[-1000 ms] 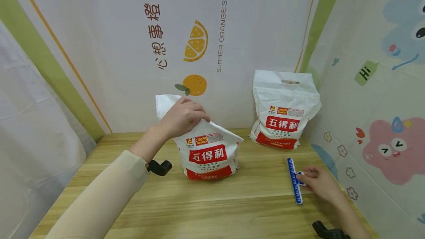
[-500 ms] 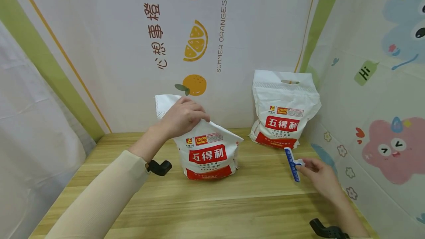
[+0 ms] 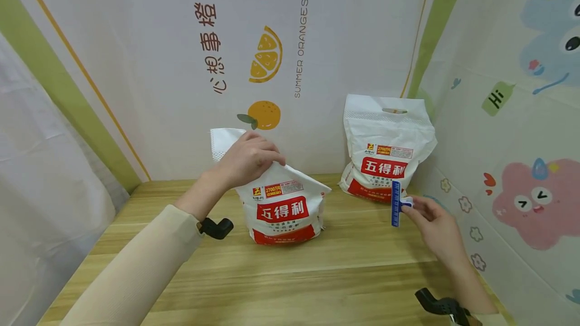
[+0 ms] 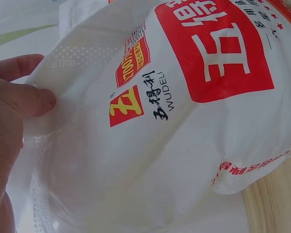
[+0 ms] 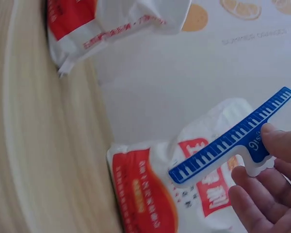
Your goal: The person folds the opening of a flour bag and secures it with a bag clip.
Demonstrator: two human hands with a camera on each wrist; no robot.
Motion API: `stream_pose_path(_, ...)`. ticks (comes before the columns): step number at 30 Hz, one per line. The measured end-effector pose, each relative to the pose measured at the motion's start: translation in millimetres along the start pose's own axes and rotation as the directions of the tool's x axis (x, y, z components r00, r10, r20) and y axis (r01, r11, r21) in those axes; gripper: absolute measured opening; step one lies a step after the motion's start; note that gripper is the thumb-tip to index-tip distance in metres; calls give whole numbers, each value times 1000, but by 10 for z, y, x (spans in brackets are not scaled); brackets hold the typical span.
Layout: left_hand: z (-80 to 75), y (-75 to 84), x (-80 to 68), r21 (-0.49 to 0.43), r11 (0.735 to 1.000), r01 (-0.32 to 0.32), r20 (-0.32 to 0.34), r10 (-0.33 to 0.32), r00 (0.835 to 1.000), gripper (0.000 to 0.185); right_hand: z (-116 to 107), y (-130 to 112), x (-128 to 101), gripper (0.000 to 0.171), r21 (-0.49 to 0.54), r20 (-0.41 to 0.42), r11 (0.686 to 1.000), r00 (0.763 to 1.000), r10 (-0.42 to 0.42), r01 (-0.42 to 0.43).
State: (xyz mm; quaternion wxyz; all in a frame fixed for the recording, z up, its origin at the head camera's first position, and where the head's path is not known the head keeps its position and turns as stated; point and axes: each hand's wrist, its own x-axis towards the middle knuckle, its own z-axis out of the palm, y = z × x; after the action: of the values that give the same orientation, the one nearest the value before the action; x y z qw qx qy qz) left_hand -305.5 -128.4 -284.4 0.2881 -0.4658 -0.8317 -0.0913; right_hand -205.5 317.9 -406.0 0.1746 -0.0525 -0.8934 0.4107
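Two white flour bags stand on the table. Her left hand grips the near bag by its gathered top; the right hand pinches a blue clip aloft. Loosening that bunched top could spill flour.

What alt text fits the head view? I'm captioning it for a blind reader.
A person's left hand grips the gathered top of a white flour bag on a wooden table, while the right hand holds a blue sealing clip lifted off it. A second bag stands behind.
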Motion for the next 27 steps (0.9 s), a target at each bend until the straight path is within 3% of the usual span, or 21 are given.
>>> stream_pose_path(8,17,-24,-8,1,1000,-2,-3,2,1000,19,12,-267,30,40,38,-83,994,992,-99,102)
stream_pose_path(16,29,-35,-5,7,1000,-6,-5,6,1000,18,67,-500,27,25,23,-197,975,957,-213,222)
stream_pose_path(27,16,-27,-4,12,1000,-8,-2,8,1000,19,148,-722,48,19,-7,-293,901,861,-416,434)
